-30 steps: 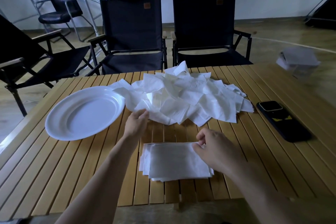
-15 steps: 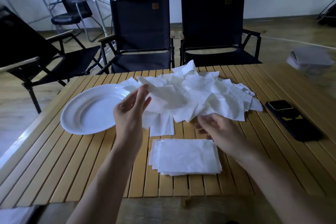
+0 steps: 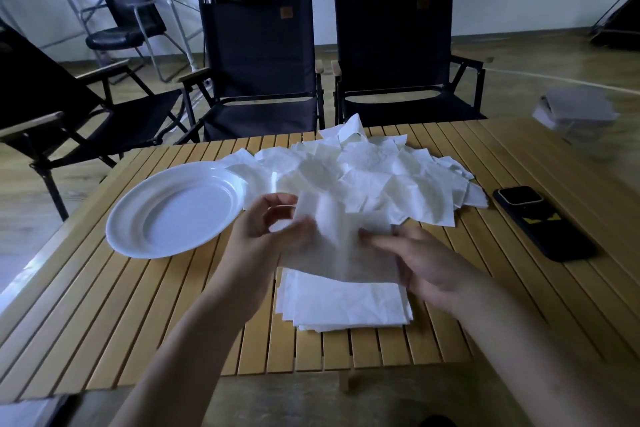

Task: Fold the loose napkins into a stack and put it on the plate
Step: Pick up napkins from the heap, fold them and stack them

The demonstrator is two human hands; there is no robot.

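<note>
Just right of the plate (image 3: 116, 218), the left hand (image 3: 263, 234) is pinching a napkin (image 3: 334, 236) over the folded stack (image 3: 346, 302). The right hand (image 3: 427, 265) is touching its other edge, grip too blurred to tell. Loose napkins (image 3: 374, 177) are lying against the plate's right rim.

Black phone (image 3: 543, 222) on slatted table (image 3: 138, 305); chairs (image 3: 391, 55) behind.

Left hand (image 3: 266, 229) pinching; right hand (image 3: 426, 263) blurred, fingers extended.
</note>
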